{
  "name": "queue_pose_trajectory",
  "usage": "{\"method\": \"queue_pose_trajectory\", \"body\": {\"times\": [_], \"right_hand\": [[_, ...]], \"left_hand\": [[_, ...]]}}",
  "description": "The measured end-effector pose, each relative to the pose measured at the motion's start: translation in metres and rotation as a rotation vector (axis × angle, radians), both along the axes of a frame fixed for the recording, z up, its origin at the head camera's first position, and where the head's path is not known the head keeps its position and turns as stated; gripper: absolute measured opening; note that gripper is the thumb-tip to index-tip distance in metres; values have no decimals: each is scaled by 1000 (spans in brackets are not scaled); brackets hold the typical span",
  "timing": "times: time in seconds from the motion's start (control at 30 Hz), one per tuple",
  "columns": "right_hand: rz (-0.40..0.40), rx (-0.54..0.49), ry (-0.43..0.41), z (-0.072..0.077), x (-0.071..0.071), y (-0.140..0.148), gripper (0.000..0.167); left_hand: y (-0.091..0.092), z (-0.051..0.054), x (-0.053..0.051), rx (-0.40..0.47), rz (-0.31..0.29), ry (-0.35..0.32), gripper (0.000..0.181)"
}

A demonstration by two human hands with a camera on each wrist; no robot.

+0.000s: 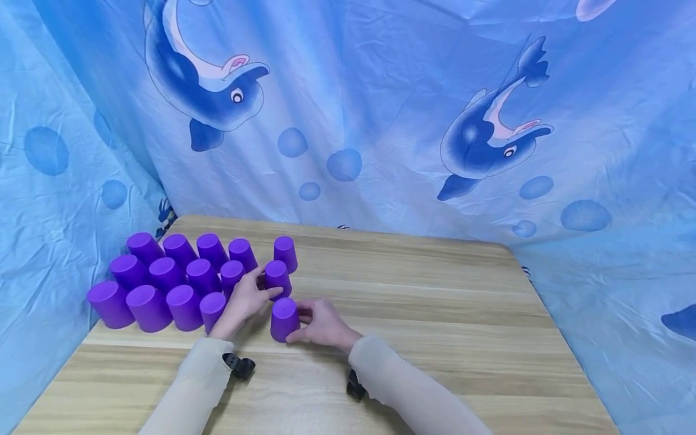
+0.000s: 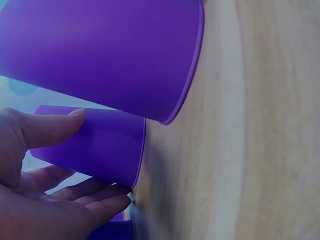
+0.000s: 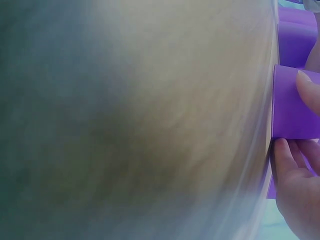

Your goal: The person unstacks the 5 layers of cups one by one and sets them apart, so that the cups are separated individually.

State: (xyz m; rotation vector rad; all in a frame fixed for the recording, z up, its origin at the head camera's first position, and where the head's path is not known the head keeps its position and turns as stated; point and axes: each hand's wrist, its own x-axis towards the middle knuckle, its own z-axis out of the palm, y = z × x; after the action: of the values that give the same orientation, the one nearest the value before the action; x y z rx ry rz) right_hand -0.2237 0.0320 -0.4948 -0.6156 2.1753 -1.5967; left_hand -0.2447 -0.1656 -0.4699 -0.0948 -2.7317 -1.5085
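Near the left middle of the table in the head view, three upside-down purple cups stand in a column. My left hand (image 1: 248, 300) is at the middle cup (image 1: 277, 275). In the left wrist view the thumb (image 2: 55, 129) lies on that cup's side and the fingers (image 2: 100, 200) curve along its other side. The front cup (image 1: 284, 323) is held by my right hand (image 1: 322, 323), with its thumb (image 3: 309, 92) on the near side and fingers (image 3: 286, 162) on the opposite side. The rear cup (image 1: 285, 254) stands untouched. Both held cups appear to rest on the wood.
Left of that column, several more upside-down purple cups (image 1: 167, 273) stand in rows on the wooden table (image 1: 424, 314). My left forearm partly covers the nearest row's end cup (image 1: 212, 307). A blue curtain with dolphins (image 1: 380, 121) hangs behind the table and along its sides.
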Motion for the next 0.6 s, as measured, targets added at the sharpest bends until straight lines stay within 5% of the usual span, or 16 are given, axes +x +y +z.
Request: {"method": "queue_pose_trajectory", "body": {"times": [0.6], "right_hand": [[4, -10, 4, -1, 0, -9, 65]], "left_hand": [[0, 4, -1, 61, 8, -63, 63]]}}
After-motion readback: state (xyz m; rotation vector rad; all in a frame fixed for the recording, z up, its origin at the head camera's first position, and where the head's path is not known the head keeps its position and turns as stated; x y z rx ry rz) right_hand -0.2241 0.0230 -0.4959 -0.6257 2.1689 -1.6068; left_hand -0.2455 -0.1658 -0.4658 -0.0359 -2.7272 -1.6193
